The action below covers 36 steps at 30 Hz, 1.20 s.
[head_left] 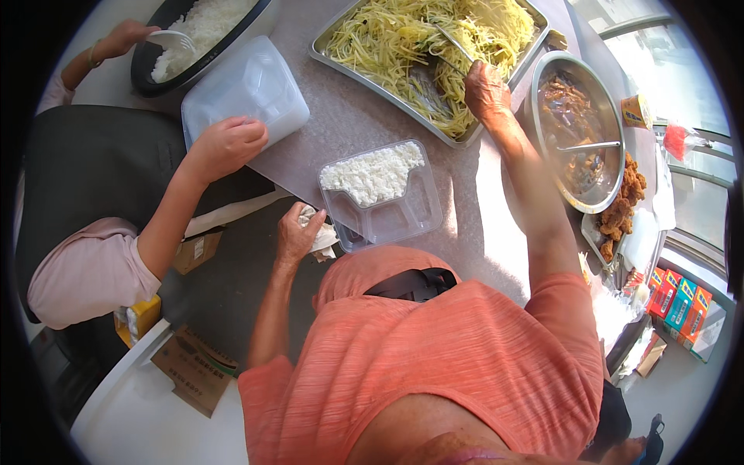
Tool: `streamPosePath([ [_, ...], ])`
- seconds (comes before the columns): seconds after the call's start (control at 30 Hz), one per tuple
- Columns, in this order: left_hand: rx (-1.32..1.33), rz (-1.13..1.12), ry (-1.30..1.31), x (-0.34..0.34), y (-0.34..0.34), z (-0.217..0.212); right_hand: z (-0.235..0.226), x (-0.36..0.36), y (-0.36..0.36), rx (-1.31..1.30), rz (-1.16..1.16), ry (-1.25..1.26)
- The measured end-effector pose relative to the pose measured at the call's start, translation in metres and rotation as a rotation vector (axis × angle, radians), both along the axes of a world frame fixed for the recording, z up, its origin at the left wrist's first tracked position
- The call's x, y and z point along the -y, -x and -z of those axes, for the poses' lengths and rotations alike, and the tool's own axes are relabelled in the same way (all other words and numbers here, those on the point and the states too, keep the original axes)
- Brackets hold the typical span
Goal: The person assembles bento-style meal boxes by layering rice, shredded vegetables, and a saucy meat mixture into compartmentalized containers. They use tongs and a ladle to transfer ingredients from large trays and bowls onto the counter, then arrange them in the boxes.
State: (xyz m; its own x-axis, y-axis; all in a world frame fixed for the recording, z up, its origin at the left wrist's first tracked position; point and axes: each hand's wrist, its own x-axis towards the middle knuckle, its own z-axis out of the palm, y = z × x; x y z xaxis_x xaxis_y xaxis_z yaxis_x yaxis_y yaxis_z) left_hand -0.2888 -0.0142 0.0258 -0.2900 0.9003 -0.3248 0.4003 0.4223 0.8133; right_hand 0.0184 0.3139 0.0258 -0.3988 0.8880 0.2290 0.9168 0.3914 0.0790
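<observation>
Shreds of pale yellow food (372, 35) are lying heaped in a large rectangular silver metal tray (384, 99), well in from the near edge of the grey, mottled tabletop (333, 120); the right hand (487, 91) is gripping a thin metal serving tool (455, 43), perhaps tongs, whose working end is disappearing among the shreds; the left hand (293, 239) is pinching a crumpled off-white cloth or paper (322, 236) just off the near edge, so the hands are resting well apart. A clear rectangular plastic container with compartments (422, 203) is sitting at that near edge; white cooked rice (372, 174) is filling its largest section, the smaller ones are showing bare, and its left near corner seems to be overhanging.

Working well here is probably calling for a compact load, with loose strands being shaken off over the tray; if it is going into the container, lowering the tool right into a bare section before releasing would be sparing the rice and rim; the left hand could be bracing the overhanging corner, though whether it is touching now is unclear; swinging wide would be risking the oval silver metal basin (590, 209) toward the right edge.
</observation>
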Motion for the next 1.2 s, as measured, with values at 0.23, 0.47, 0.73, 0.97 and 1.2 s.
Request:
streamPosePath([
  [0.23, 0.141, 0.008, 0.071, 0.006, -0.008, 0.046, -0.044, 0.013, 0.002, -0.116, 0.041, 0.488],
  [0.47, 0.282, -0.179, 0.049, -0.003, -0.024, 0.041, -0.072, 0.065, -0.043, -0.06, -0.107, 0.62],
  [0.73, 0.378, -0.302, 0.009, 0.011, -0.033, 0.069, -0.058, 0.128, -0.053, 0.031, -0.217, 0.276],
  [0.97, 0.408, -0.318, 0.002, 0.009, -0.042, 0.063, -0.004, 0.093, -0.047, 0.0, -0.187, 0.251],
  [1.2, 0.495, -0.422, -0.038, 0.003, -0.059, 0.058, -0.011, 0.08, -0.039, -0.368, 0.039, 0.583],
])
